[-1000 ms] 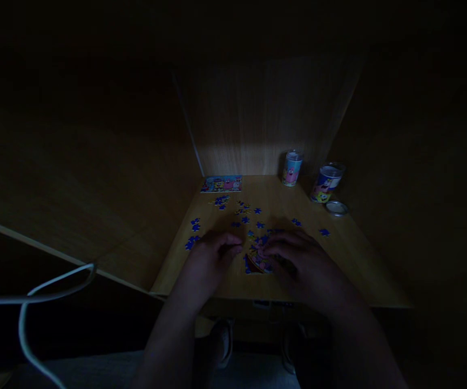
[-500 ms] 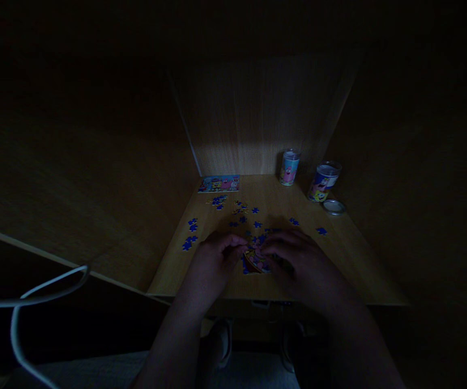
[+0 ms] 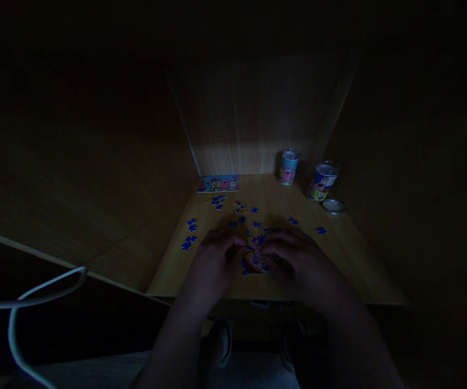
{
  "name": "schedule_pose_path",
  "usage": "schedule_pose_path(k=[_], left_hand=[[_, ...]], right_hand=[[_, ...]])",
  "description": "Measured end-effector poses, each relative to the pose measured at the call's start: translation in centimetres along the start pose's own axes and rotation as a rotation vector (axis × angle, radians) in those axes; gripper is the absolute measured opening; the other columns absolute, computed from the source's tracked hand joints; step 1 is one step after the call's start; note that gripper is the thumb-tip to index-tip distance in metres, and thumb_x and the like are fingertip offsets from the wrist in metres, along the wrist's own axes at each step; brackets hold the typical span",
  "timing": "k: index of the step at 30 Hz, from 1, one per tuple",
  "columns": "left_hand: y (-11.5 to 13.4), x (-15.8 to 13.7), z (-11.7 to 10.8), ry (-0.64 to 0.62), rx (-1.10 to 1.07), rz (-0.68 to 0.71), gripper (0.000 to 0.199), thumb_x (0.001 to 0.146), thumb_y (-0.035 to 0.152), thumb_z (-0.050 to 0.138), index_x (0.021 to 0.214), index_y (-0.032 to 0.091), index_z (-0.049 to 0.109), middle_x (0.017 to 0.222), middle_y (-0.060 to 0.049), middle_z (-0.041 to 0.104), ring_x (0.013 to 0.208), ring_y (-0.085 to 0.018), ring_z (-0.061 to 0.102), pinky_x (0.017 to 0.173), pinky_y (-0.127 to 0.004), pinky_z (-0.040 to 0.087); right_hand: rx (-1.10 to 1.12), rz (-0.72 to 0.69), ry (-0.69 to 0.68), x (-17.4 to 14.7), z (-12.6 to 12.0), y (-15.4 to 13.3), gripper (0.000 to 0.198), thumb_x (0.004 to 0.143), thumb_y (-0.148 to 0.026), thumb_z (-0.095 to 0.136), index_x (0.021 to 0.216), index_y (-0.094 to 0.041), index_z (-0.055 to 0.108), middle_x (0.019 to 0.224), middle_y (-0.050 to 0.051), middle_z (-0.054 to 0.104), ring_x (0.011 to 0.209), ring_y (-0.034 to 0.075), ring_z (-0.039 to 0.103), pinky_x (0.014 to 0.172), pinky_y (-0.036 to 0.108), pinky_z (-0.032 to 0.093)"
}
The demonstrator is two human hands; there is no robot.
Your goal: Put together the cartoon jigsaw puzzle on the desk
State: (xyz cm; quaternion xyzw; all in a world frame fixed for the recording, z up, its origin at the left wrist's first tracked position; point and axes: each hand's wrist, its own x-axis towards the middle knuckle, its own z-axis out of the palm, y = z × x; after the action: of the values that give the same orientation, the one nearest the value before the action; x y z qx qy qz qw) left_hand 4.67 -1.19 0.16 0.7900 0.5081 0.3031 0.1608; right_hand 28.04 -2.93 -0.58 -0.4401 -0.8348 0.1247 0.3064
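Observation:
In dim light, a partly joined jigsaw puzzle (image 3: 254, 263) lies near the desk's front edge, with a dark red curved shape and pink and purple patches. My left hand (image 3: 222, 255) is at its upper left, thumb and forefinger closed at the puzzle's edge. From the other side, my right hand (image 3: 292, 253) has its fingers closed on a small puzzle piece (image 3: 258, 250) at the puzzle's top. The fingers hide part of the puzzle. Loose blue puzzle pieces (image 3: 257, 224) lie just beyond the hands.
Several more loose pieces (image 3: 189, 243) lie at the left, with a yellow-and-blue cluster (image 3: 218, 202) farther back. A finished cartoon puzzle (image 3: 218, 183) rests at the back left. Two cartoon cans (image 3: 288, 168) and a round lid (image 3: 333, 206) stand at the back right. A white cable (image 3: 12, 329) hangs left.
Both hands stay almost in place over the puzzle, with only a slight shift of the left fingers. The picture has become a little darker.

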Motion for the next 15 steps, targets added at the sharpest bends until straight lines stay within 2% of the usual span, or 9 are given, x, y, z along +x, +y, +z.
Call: schedule_pose_path(k=[9, 12, 15], left_hand=[[0.5, -0.2, 0.0, 0.005, 0.130, 0.045, 0.015, 0.099, 0.020, 0.066, 0.089, 0.025, 0.076, 0.093, -0.004, 0.074, 0.095, -0.024, 0.066, 0.088, -0.043, 0.052], [1.2, -0.6, 0.0, -0.001, 0.200, 0.053, 0.010, 0.099, 0.022, 0.068, 0.094, 0.025, 0.076, 0.096, -0.004, 0.075, 0.097, -0.027, 0.066, 0.089, -0.046, 0.051], [1.8, -0.9, -0.2, -0.045, 0.181, 0.135, 0.010, 0.100, 0.023, 0.068, 0.103, 0.027, 0.077, 0.104, -0.003, 0.077, 0.102, -0.026, 0.066, 0.091, -0.046, 0.051]], right_hand=[[0.022, 0.001, 0.004, 0.0, -0.2, -0.2, 0.017, 0.099, -0.024, 0.065, 0.111, -0.030, 0.076, 0.121, 0.003, 0.076, 0.114, 0.023, 0.068, 0.105, 0.048, 0.052], [0.025, -0.008, 0.012, 0.1, -0.1, -0.2, 0.020, 0.098, -0.022, 0.066, 0.112, -0.031, 0.077, 0.122, 0.002, 0.076, 0.115, 0.023, 0.068, 0.106, 0.048, 0.052], [0.025, -0.024, 0.014, 0.1, -0.1, -0.1, 0.021, 0.096, -0.021, 0.067, 0.112, -0.031, 0.077, 0.121, 0.002, 0.076, 0.114, 0.022, 0.068, 0.106, 0.048, 0.053]])
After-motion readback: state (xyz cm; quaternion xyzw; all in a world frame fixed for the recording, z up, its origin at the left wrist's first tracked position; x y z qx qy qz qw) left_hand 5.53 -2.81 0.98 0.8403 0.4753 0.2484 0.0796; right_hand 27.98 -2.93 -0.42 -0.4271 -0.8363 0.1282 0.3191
